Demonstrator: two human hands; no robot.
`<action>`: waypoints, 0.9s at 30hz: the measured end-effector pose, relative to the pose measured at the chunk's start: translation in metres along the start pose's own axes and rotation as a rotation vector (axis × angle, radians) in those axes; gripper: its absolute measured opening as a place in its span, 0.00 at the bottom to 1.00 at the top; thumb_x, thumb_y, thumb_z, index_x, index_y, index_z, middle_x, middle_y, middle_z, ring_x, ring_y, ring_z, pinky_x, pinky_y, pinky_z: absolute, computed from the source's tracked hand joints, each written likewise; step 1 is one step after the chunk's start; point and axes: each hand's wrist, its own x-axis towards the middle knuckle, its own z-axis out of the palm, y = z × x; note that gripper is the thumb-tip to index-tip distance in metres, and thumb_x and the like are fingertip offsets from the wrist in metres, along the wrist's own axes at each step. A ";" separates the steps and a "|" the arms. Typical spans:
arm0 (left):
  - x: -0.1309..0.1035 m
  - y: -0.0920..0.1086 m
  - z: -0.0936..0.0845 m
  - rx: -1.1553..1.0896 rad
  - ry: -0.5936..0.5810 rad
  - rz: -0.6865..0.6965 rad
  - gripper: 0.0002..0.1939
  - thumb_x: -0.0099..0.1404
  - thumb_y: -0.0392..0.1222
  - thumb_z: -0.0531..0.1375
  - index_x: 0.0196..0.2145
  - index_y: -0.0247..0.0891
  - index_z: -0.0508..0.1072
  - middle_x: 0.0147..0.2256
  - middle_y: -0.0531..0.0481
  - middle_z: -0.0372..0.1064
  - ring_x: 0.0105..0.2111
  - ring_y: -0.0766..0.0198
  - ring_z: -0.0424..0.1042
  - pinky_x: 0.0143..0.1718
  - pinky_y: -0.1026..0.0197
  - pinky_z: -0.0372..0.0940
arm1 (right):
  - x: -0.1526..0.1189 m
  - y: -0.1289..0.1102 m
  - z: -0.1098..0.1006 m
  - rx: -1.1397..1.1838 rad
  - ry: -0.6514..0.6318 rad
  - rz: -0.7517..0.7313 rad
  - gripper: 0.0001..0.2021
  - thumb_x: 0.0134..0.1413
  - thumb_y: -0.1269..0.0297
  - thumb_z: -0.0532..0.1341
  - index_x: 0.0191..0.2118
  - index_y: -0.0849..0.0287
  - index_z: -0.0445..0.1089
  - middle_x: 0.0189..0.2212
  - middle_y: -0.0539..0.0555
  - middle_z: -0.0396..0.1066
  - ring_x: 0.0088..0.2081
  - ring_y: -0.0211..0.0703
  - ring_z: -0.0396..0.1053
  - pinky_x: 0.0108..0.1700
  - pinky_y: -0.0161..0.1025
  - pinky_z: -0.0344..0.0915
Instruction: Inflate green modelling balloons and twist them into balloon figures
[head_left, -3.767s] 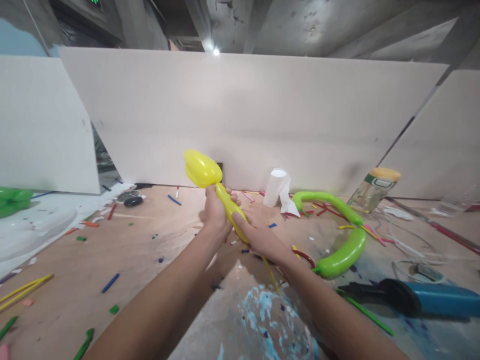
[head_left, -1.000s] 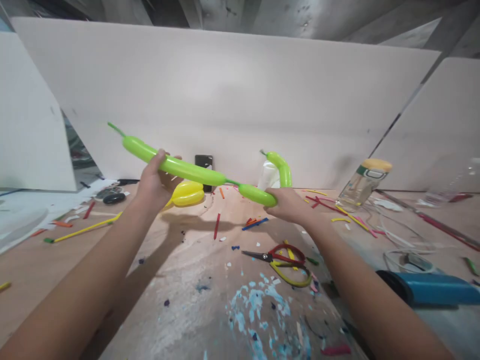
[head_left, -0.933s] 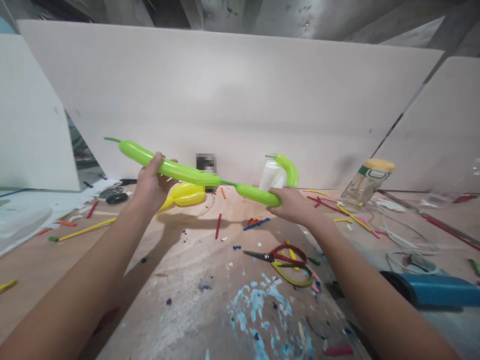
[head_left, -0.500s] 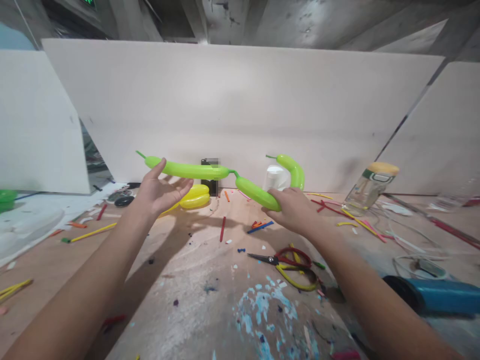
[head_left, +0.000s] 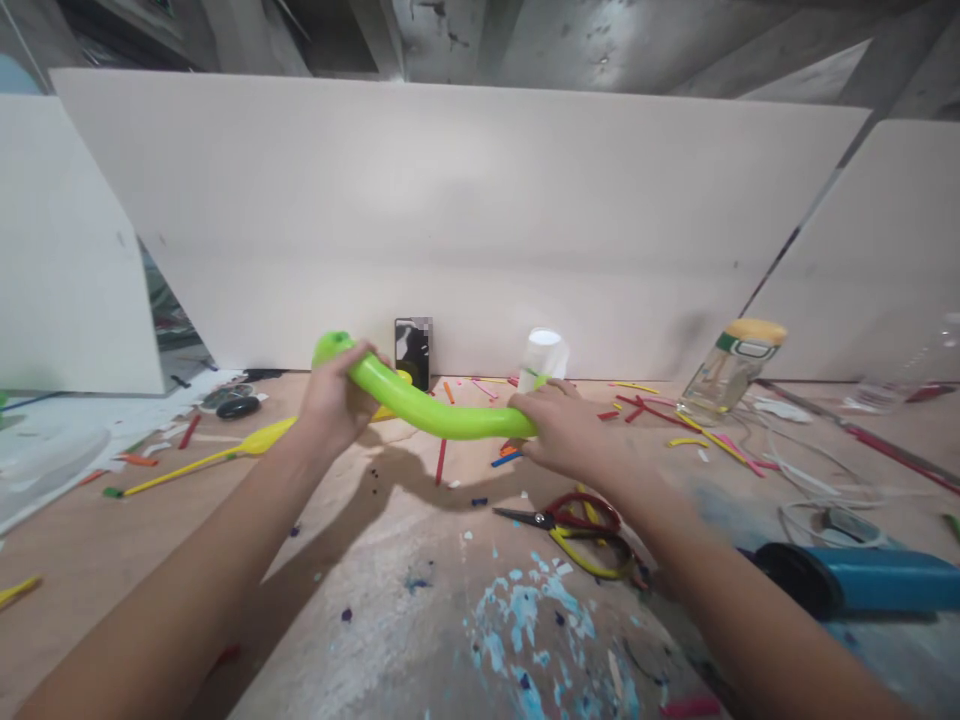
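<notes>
A long lime-green modelling balloon [head_left: 435, 412] sags in a shallow curve between my two hands, above the table. My left hand [head_left: 337, 395] is closed around it near its rounded left end, which sticks up past the fingers. My right hand [head_left: 559, 425] grips the other end, and a small green tip shows above those fingers. How the balloon runs inside the right hand is hidden. Behind my left wrist lies a yellow balloon [head_left: 268, 437] with a thin uninflated tail, partly covered by the hand.
Scissors [head_left: 555, 520] with red and yellow handles lie below my right hand. A blue pump [head_left: 885, 583] sits at the right, near a bottle with a yellow lid [head_left: 731, 370]. A phone [head_left: 413, 352] and a white cup [head_left: 544, 355] stand against the white board [head_left: 465, 220]. Balloon scraps litter the table.
My left hand has gone from spread under the green balloon to closed around it. The separate green segments and thin joint seen before now show as one curved length between my hands.
</notes>
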 end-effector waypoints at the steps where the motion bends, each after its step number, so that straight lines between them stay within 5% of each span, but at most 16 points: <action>1: 0.007 0.006 -0.007 -0.046 0.033 0.027 0.03 0.56 0.35 0.60 0.27 0.37 0.67 0.25 0.52 0.67 0.26 0.67 0.70 0.31 0.64 0.68 | 0.001 0.005 0.002 0.015 0.011 0.014 0.08 0.48 0.69 0.60 0.37 0.57 0.69 0.33 0.55 0.72 0.41 0.50 0.66 0.44 0.42 0.56; 7: 0.022 0.001 -0.024 -0.141 0.218 -0.033 0.06 0.56 0.33 0.58 0.25 0.38 0.63 0.22 0.53 0.64 0.22 0.67 0.68 0.27 0.65 0.67 | 0.002 0.010 0.005 0.141 0.027 0.010 0.10 0.48 0.63 0.62 0.38 0.58 0.69 0.34 0.56 0.72 0.39 0.49 0.67 0.38 0.39 0.58; 11: 0.022 -0.013 -0.025 -0.143 0.258 -0.147 0.05 0.58 0.35 0.56 0.25 0.37 0.63 0.21 0.52 0.63 0.21 0.66 0.67 0.25 0.63 0.67 | -0.001 0.011 -0.002 0.225 -0.024 0.060 0.11 0.45 0.63 0.63 0.37 0.57 0.69 0.34 0.55 0.73 0.35 0.46 0.68 0.33 0.38 0.58; 14: 0.027 -0.013 -0.031 -0.162 0.277 -0.111 0.06 0.59 0.36 0.55 0.25 0.37 0.63 0.20 0.53 0.63 0.20 0.66 0.66 0.25 0.64 0.66 | -0.003 0.013 -0.006 0.332 -0.083 0.116 0.06 0.47 0.63 0.62 0.34 0.56 0.69 0.30 0.51 0.73 0.31 0.43 0.68 0.29 0.36 0.56; 22: 0.034 -0.002 -0.043 -0.219 0.240 -0.020 0.06 0.60 0.39 0.55 0.26 0.39 0.61 0.21 0.54 0.62 0.21 0.67 0.66 0.27 0.64 0.67 | -0.005 0.013 -0.017 0.753 -0.225 0.069 0.19 0.51 0.46 0.59 0.36 0.60 0.69 0.30 0.52 0.69 0.32 0.42 0.66 0.31 0.37 0.59; 27: 0.033 0.005 -0.047 -0.235 0.172 -0.015 0.07 0.58 0.41 0.55 0.25 0.39 0.60 0.19 0.54 0.61 0.19 0.66 0.65 0.25 0.62 0.66 | -0.007 0.018 -0.026 0.908 -0.326 -0.041 0.20 0.58 0.47 0.54 0.41 0.60 0.68 0.33 0.53 0.68 0.34 0.41 0.66 0.34 0.36 0.61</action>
